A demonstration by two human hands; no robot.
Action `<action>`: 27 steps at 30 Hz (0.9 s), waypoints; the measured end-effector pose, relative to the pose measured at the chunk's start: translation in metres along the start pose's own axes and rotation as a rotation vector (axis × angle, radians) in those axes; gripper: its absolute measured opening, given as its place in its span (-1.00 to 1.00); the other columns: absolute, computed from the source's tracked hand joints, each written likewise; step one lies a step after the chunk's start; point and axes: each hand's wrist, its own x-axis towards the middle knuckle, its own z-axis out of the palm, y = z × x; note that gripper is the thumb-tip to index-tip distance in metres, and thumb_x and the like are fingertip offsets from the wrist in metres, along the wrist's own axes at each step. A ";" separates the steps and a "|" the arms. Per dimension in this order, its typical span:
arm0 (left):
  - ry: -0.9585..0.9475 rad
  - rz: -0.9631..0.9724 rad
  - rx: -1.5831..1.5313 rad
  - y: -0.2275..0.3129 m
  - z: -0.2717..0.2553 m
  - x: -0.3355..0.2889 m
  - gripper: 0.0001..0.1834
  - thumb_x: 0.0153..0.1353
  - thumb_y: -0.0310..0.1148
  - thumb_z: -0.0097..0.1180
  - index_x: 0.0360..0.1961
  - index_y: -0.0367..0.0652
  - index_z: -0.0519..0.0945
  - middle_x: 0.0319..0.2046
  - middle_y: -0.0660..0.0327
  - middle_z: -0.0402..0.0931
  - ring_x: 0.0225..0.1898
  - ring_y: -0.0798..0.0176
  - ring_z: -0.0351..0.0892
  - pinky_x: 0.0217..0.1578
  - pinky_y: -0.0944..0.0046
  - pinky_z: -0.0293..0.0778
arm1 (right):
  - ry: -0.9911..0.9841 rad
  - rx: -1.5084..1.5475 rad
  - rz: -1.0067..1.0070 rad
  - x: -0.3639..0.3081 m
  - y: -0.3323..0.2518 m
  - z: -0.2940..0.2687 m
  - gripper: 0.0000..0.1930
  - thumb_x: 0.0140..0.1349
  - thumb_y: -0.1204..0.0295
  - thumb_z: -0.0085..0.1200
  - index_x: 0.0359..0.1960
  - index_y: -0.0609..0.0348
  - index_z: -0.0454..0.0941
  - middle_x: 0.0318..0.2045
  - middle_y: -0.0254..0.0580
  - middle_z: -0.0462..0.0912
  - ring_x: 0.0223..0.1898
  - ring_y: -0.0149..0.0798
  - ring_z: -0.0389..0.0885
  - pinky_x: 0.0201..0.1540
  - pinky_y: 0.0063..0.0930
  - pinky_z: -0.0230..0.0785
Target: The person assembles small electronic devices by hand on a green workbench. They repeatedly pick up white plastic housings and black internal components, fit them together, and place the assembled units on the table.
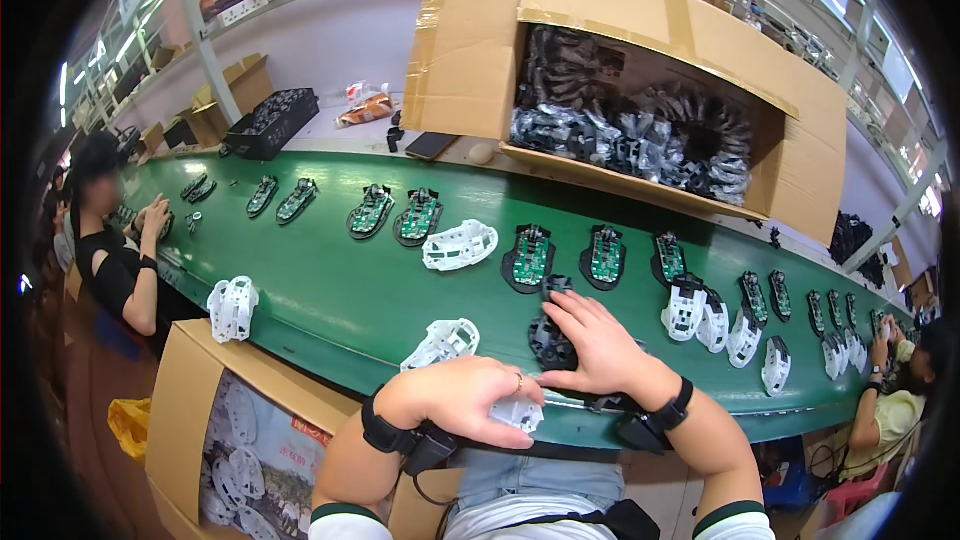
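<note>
My left hand (472,398) is bent over a white plastic shell (517,416) at the belt's near edge, its fingers closed round the shell and partly hidden. My right hand (598,342) has its thumb and fingers on either side of a black plastic part (551,342), which rests on the green belt (330,290). Just beyond my left hand lies another white shell (445,341). Ahead of my right hand are black bases with green circuit boards, among them one board (528,258) and another (606,256).
Behind the belt, a large open cardboard box (465,50) holds black parts in clear bags. An open carton (180,430) with white shells stands below left. More shells and boards lie along the belt. One person (115,250) works at the left, another (890,410) at the right.
</note>
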 end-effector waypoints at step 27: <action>0.756 -0.378 0.529 -0.074 -0.012 0.018 -0.34 0.08 0.09 0.38 0.06 -0.20 0.64 0.21 -0.10 0.48 0.12 -0.20 0.57 0.12 -0.02 0.54 | 0.000 -0.141 0.038 -0.020 -0.001 -0.009 -0.03 0.06 -0.35 0.25 0.44 -0.08 0.36 0.46 0.44 0.09 0.48 0.44 0.07 0.47 0.31 -0.06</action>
